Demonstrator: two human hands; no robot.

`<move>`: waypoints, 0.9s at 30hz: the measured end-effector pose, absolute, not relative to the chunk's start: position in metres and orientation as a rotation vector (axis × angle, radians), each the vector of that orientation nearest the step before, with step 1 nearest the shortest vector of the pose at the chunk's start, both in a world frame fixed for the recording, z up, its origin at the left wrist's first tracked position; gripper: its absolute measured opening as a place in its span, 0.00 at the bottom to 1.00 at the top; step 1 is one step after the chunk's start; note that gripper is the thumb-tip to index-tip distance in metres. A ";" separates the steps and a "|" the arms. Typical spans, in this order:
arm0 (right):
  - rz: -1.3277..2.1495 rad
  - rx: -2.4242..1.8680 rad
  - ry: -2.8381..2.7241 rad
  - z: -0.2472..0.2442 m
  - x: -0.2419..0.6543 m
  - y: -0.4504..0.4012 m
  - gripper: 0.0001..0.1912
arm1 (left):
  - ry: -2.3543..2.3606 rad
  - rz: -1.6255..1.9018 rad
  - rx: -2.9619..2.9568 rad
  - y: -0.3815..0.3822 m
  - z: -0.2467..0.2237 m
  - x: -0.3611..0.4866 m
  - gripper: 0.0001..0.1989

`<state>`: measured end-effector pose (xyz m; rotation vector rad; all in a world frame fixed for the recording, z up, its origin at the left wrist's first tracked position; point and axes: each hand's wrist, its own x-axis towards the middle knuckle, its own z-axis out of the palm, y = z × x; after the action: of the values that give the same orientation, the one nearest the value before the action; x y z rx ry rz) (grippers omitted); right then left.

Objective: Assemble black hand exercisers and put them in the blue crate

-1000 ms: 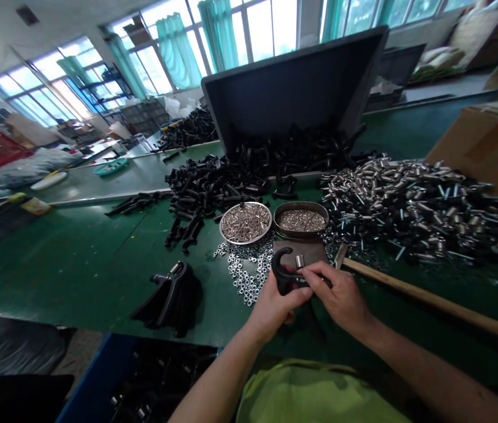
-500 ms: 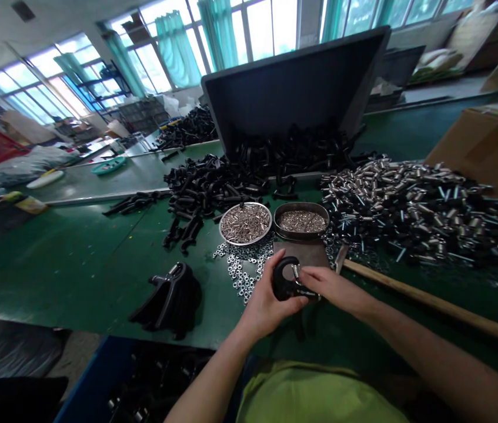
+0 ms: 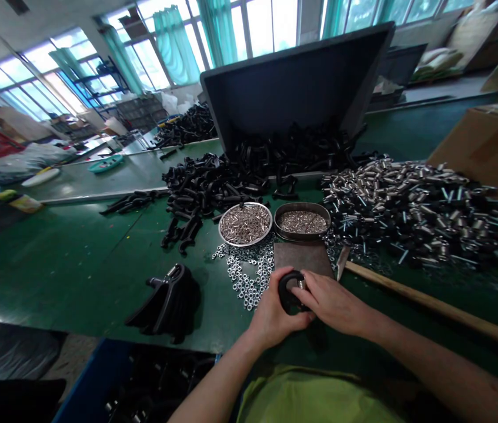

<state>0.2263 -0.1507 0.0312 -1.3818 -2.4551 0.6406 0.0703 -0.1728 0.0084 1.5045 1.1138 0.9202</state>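
Observation:
A black plastic hand grip exerciser with a shiny coil spring is held just in front of a flat metal plate. My left hand wraps around its curved left side, thumb below and fingers above. From the right, my right hand closes on the spring side, thumb reaching across the inside of the curve. The fingers hide part of the exerciser. On the table to the left stand several black exercisers nested together.
Beyond the plate are a round dish of small metal pins and an oval tin. Loose nuts lie left of it. A hammer, a spring-and-handle pile, black handles and a tipped grey bin surround them.
Both hands have moved slightly towards me with the exerciser, which has turned. My right hand has closed further over the spring, its thumb now inside the curve.

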 end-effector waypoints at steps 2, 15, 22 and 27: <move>0.663 -1.458 -2.461 0.027 0.230 -0.143 0.15 | 1.091 0.894 1.461 -0.166 0.001 0.075 0.40; 0.295 -1.522 -2.658 0.028 0.195 -0.013 0.12 | 2.026 0.470 2.158 -0.049 0.010 0.019 0.11; 0.290 -1.455 -2.595 0.022 0.147 0.022 0.10 | 2.042 0.315 2.168 -0.015 0.008 0.005 0.08; 0.376 -1.468 -2.440 0.015 0.147 0.028 0.08 | 2.062 0.391 2.132 -0.011 0.000 0.003 0.08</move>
<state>0.1467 0.0282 0.0154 -1.4676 -2.4403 0.3763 0.0033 -0.0106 0.0003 2.1321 2.0620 0.3908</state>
